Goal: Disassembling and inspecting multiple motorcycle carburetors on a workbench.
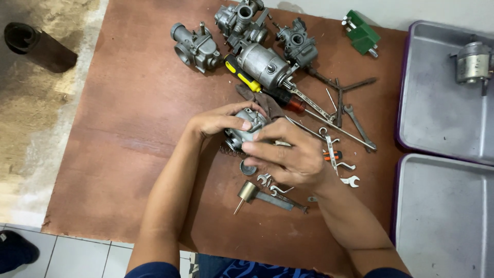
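Carburetor body (246, 128) gripped between both hands at counter centre, just below the yellow-handled screwdriver (252, 82). Left hand (218, 122) closed over top-left side; right hand (283, 154) wrapped across front, fingers pointing left. Long axis approx. left-right, tilted; both hands equally near, in contact. Brass float part (248, 191) w/ pin lying just below the carb; small wrenches (345, 172) to its right. Three more carbs (242, 25) above the screwdriver. Counter (118, 128): brown board. Grey trays (442, 216) far right; tile floor (82, 257) below-left.

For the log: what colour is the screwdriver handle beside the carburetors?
Yellow and black screwdriver handle, head view.
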